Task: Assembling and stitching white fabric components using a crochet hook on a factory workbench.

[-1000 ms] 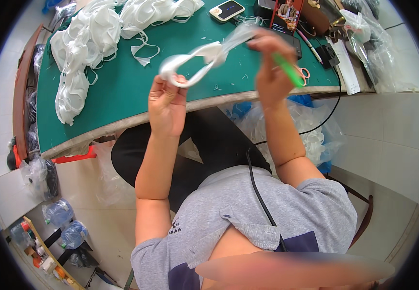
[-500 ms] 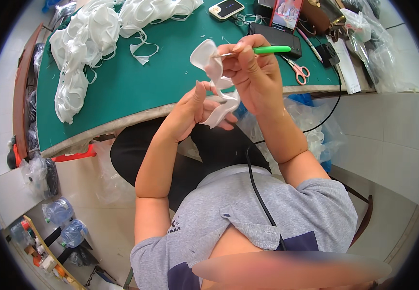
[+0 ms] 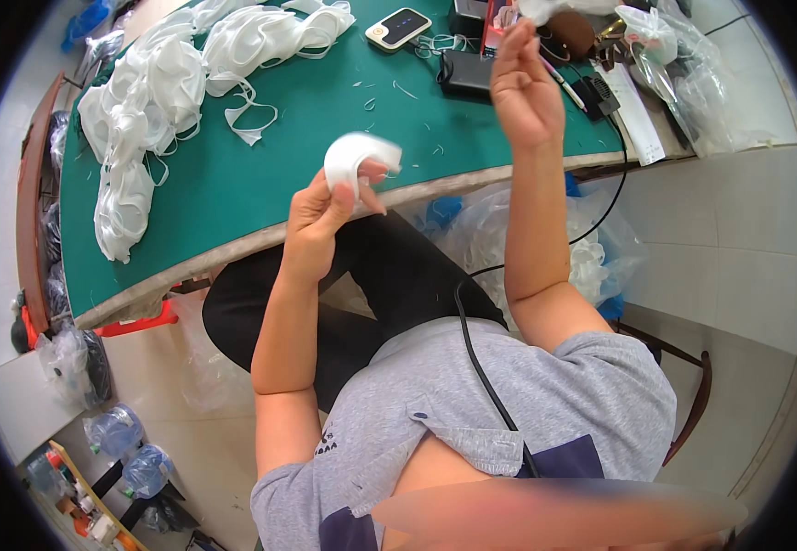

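Note:
My left hand (image 3: 325, 216) is raised at the table's near edge, its fingers closed on a curved white fabric strip (image 3: 348, 158) that loops over them. My right hand (image 3: 527, 96) reaches high over the back right of the table, palm partly showing and fingers bunched. Another white fabric piece (image 3: 564, 7) meets its fingertips at the top of the view and seems pinched there. The green-handled tool is out of sight. On the far left of the green table (image 3: 325, 101) lie heaps of similar white fabric pieces (image 3: 141, 119).
Behind my right hand lie a black case (image 3: 467, 73), a white device with a dark screen (image 3: 398, 29) and a pen (image 3: 568, 90). A black cable (image 3: 614, 184) runs down to my lap. Clear bags (image 3: 591, 262) with white pieces sit under the table.
My right hand has moved up and away from my left, and the green-handled tool no longer shows. My left hand has shifted left with a white strip. The pink scissors are no longer visible.

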Tool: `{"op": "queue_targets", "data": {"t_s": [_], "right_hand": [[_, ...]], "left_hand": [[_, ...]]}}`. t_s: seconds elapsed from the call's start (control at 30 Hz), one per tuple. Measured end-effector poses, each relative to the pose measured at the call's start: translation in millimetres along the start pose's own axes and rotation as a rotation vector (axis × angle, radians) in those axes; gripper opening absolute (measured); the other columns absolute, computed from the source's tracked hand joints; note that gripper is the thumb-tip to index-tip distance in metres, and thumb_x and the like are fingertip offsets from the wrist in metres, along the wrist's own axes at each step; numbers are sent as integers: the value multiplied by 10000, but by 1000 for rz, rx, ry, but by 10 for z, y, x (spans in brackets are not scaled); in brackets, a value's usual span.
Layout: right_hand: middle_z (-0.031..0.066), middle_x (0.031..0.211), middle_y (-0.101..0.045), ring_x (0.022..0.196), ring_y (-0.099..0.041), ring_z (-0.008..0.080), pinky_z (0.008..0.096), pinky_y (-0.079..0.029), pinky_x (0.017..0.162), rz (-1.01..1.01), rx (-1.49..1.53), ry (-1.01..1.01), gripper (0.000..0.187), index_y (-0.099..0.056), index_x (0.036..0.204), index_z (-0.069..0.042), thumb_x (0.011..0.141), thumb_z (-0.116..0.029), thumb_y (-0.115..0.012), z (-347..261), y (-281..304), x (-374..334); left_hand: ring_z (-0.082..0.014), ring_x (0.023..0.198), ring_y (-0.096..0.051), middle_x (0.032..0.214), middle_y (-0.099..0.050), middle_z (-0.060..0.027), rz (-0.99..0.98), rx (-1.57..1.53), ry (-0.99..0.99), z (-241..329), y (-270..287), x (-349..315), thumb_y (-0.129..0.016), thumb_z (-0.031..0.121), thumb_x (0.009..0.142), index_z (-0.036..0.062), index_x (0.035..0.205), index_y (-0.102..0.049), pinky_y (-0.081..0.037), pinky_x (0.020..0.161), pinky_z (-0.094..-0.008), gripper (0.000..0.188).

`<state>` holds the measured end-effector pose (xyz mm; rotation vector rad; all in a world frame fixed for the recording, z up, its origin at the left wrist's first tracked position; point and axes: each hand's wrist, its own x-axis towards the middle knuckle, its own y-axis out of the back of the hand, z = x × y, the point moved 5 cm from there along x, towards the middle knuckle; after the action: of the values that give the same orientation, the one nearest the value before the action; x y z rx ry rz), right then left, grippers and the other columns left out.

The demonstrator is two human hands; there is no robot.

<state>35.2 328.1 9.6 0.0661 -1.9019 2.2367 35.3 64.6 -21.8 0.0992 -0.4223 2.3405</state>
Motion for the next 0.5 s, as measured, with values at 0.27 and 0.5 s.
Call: {"op": "queue_targets", "data": {"t_s": [0.27, 0.5], "right_hand": [[52, 770, -644, 676, -597, 90, 227, -496, 630, 140, -2221, 244, 191, -669, 948, 6, 928, -171, -601, 251, 169, -117], [97, 858, -677, 713, -637, 116, 227, -515, 640, 13, -1832, 322, 176, -615, 990, 24, 961, -132, -539, 494, -37, -280]], "left_hand": [[-333, 1198, -512, 1322, -470, -286, -18, -254, -102, 182, 13, 40, -433, 336, 991, -26, 1134, -549, -399, 988, -435, 406], [-405, 1310, -385, 1454, -299, -275, 11, -459, -7, 186, -115, 52, -434, 224, 989, 61, 1305, -346, -385, 1022, -505, 366]]}}
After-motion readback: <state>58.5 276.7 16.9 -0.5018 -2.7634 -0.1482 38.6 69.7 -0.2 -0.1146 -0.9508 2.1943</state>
